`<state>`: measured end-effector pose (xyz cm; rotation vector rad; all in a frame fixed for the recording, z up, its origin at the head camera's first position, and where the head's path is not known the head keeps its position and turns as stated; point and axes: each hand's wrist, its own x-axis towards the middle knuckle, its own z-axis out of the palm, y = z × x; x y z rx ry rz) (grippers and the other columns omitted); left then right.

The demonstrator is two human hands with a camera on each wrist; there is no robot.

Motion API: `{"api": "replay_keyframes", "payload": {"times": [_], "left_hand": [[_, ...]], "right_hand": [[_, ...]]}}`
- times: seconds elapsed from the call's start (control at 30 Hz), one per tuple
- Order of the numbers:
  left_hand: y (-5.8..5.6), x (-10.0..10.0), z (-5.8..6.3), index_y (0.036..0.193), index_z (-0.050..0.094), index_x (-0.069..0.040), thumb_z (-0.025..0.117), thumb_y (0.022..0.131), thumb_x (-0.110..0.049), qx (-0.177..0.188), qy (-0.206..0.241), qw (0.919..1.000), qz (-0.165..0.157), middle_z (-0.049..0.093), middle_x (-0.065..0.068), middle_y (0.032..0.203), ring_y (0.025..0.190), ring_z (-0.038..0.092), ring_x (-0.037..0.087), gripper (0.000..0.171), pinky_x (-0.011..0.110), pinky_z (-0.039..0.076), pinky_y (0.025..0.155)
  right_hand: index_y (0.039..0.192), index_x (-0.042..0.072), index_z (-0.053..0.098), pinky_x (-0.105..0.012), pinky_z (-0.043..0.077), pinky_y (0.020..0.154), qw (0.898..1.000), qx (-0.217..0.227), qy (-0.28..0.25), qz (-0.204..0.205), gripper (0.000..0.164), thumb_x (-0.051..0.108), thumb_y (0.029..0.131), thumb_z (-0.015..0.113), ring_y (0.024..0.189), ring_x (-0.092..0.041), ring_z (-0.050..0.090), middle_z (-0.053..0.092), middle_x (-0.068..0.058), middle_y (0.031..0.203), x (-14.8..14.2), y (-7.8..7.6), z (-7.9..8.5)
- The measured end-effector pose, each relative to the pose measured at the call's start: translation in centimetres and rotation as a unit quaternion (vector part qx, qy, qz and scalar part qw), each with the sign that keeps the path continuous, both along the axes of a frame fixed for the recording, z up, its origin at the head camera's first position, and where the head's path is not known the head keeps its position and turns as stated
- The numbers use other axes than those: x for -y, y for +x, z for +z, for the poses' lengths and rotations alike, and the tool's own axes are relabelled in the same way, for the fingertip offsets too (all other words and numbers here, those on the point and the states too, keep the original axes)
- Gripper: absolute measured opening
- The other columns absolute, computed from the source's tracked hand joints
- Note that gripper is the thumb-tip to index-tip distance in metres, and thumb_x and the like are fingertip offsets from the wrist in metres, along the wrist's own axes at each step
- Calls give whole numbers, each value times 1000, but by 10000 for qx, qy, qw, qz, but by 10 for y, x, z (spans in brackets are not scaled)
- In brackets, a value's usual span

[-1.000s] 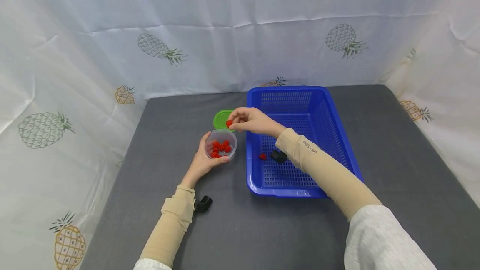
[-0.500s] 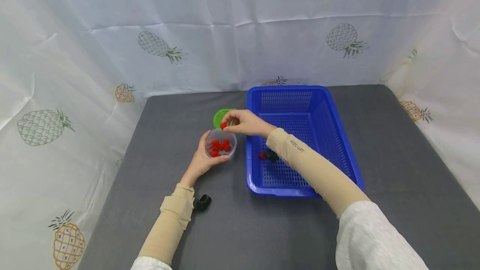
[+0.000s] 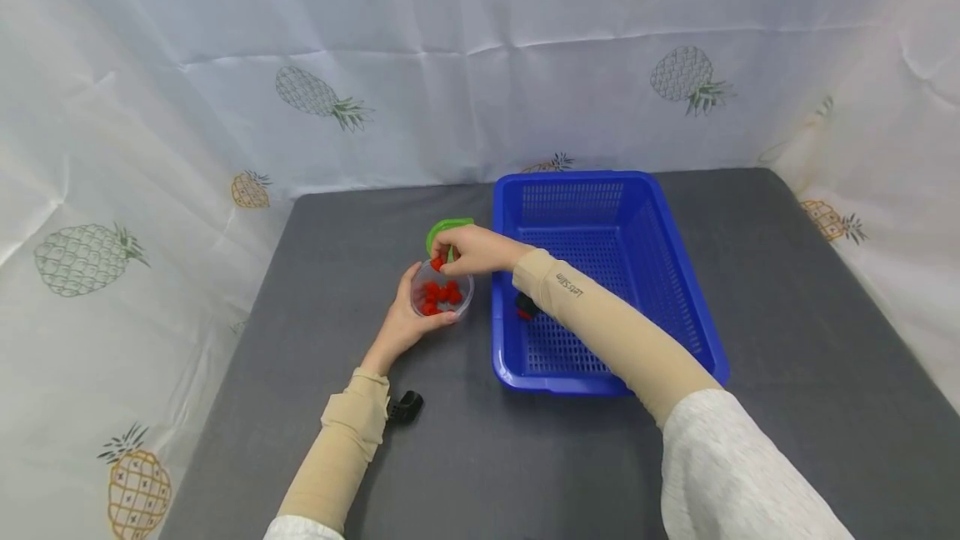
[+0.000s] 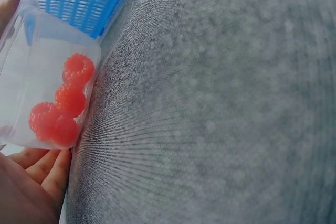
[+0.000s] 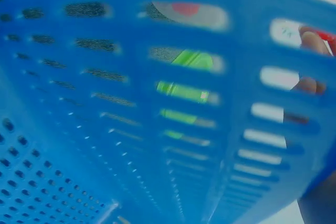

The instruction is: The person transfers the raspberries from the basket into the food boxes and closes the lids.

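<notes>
My left hand (image 3: 401, 322) holds a clear plastic tub (image 3: 471, 300), its thumb at the near side and its fingers round the left. Several red raspberries (image 3: 442, 293) lie in the tub; in the left wrist view, raspberries (image 4: 71, 99) show through the wall, piled on the bottom. Over the tub's far rim, my right hand (image 3: 478, 249) pinches one raspberry (image 3: 437, 263) between thumb and fingers. A green lid (image 3: 437, 231) lies behind the tub, partly covered by the right hand. One red berry (image 3: 523, 315) sits inside the blue basket, partly hidden by the black wrist camera (image 3: 527, 303).
The blue slotted basket (image 3: 517, 380) stands right of the tub, and my right forearm crosses over it. Its wall (image 5: 131, 129) fills most of the right wrist view. A black wrist camera (image 3: 408, 407) is on the left wrist. White pineapple-print cloth (image 3: 465, 107) hangs behind the grey table (image 3: 480, 457).
My right hand has moved left and slightly nearer with the pinched raspberry, from beside the green lid to over the tub's far rim. The left hand and tub stay in place.
</notes>
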<state>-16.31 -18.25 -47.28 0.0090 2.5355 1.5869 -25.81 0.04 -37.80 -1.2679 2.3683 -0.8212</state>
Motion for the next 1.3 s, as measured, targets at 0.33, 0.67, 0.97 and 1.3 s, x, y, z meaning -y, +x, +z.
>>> {"api": "replay_keyframes", "payload": {"times": [0.33,0.67,0.97,1.3], "left_hand": [[0,1,2,149,4,-27,79,73,-34,112,279,9995,-68,24,6,153,134,38,26,107,47,34,110],[0,0,0,148,7,-27,79,72,-36,-2,242,9997,-33,28,6,150,132,41,26,105,46,36,109],[0,1,0,148,9,-25,79,72,-37,31,243,9997,10,27,4,150,132,40,25,105,44,36,109],[13,-8,33,150,4,-15,75,78,-23,188,237,9995,-112,27,14,150,133,39,30,101,45,36,109]], "right_hand": [[96,16,63,-19,45,62,9977,-127,658,122,9,21,88,59,69,-8,52,62,2,87,14,-4,-2],[96,17,68,-23,49,70,9871,-925,1306,96,13,25,88,61,73,-8,56,65,5,84,19,-3,-9],[102,18,69,-26,50,73,9771,-1354,1637,93,18,25,88,60,75,-9,55,65,4,85,22,0,-11],[114,14,66,-28,53,78,9802,-1320,1477,6,27,22,90,56,79,-11,60,68,1,93,21,2,-9]]}}
